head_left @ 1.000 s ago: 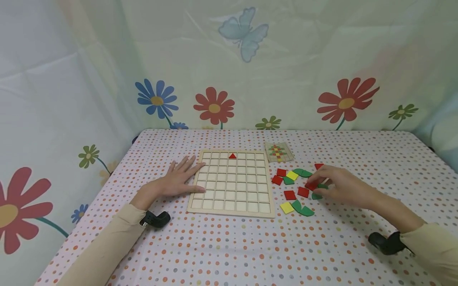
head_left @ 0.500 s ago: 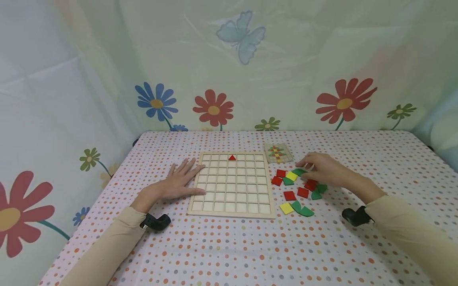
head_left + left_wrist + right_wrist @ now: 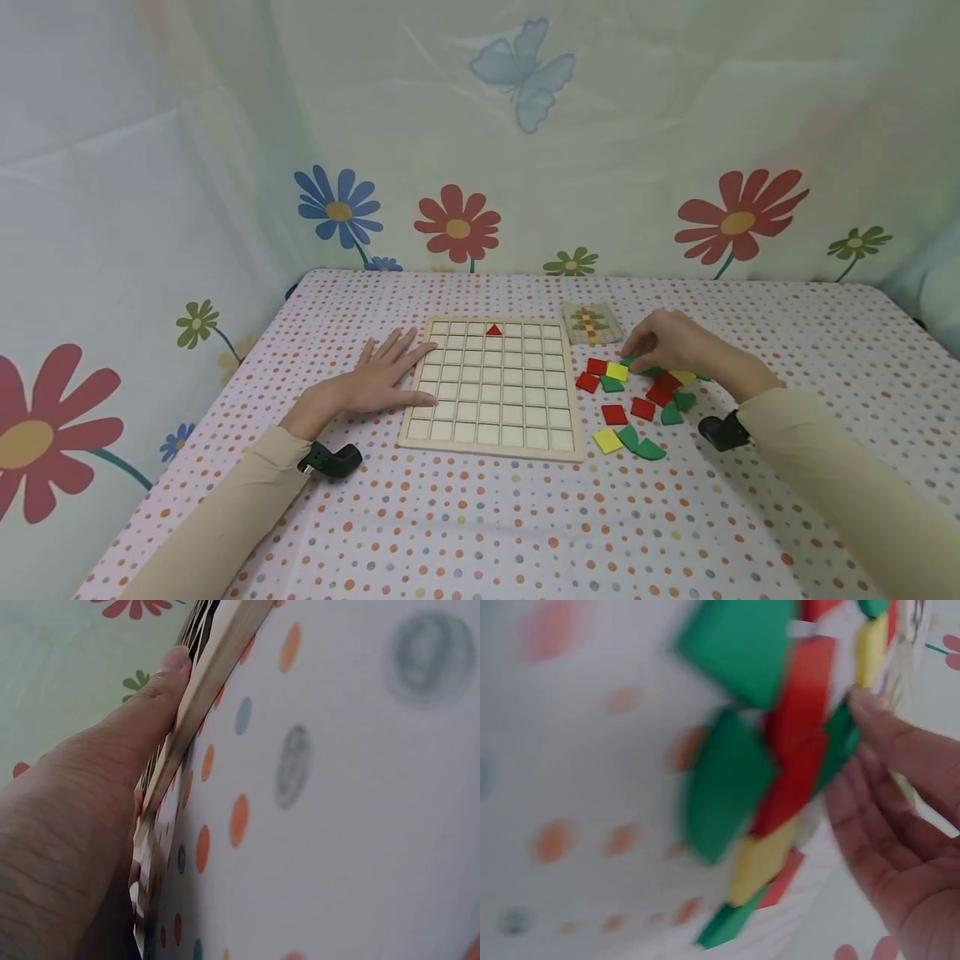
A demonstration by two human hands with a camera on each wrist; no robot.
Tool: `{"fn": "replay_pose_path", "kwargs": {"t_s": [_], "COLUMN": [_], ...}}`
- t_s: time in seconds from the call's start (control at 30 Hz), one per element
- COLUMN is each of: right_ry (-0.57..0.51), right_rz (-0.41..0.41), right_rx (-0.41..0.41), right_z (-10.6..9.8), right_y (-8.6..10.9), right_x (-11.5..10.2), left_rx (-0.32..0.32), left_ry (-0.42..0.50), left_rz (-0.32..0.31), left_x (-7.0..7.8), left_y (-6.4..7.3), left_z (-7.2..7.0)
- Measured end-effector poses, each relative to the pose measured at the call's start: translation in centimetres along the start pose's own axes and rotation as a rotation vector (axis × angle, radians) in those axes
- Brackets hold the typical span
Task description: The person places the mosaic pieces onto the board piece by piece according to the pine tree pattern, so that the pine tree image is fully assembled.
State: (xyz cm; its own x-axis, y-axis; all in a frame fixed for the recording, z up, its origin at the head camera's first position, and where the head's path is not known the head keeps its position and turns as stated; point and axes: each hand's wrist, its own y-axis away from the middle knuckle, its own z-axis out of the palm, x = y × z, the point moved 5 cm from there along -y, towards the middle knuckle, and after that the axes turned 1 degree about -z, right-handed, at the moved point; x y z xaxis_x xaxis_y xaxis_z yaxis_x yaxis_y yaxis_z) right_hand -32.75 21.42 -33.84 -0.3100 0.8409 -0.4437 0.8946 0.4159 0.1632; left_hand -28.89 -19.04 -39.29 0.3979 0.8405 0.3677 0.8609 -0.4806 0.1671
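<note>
My left hand lies with spread fingers at the left side of a wooden grid board. Its thumb rests over the board's frame in the left wrist view. One red triangle sits in a top-row cell. Right of the board, my right hand bends over a cluster of flat pieces. Thumb and forefinger pinch a green quarter-circle piece, still low at the table. In the right wrist view, the thumb tip is beside a green piece, partly covered by the hand.
A small pattern card lies behind the pieces. Around the right hand are red squares, yellow squares and green quarter-circles, some overlapping. A dotted cloth covers the table; a flowered curtain hangs behind.
My right hand has let go of a red piece and moved left and away from me to the green piece. A yellow piece now shows beneath it. The left hand stays on the board.
</note>
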Motion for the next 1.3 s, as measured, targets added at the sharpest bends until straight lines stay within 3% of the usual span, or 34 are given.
{"fn": "replay_pose_path", "kwargs": {"t_s": [0.2,0.33,0.77,1.07,1.3], "right_ry": [0.010,0.014,-0.009,-0.011,0.008], "right_rz": [0.091,0.124,0.120,0.063,-0.038], "right_rx": [-0.062,-0.082,-0.088,-0.077,-0.021], "right_z": [-0.3,-0.1,-0.2,0.3,-0.3], "right_y": [-1.7,-2.1,-2.4,-2.2,-1.3], "right_x": [0.1,0.5,0.7,0.3,-0.3], "left_rx": [-0.009,-0.003,-0.006,0.015,0.027], "left_ry": [-0.002,-0.010,-0.003,0.017,-0.003], "left_rz": [0.002,-0.004,-0.005,-0.008,-0.016], "left_x": [0.1,-0.6,0.1,-0.7,-0.9], "left_y": [0.2,-0.2,0.1,0.4,-0.3], "left_z": [-0.4,0.3,-0.5,0.5,0.9]}}
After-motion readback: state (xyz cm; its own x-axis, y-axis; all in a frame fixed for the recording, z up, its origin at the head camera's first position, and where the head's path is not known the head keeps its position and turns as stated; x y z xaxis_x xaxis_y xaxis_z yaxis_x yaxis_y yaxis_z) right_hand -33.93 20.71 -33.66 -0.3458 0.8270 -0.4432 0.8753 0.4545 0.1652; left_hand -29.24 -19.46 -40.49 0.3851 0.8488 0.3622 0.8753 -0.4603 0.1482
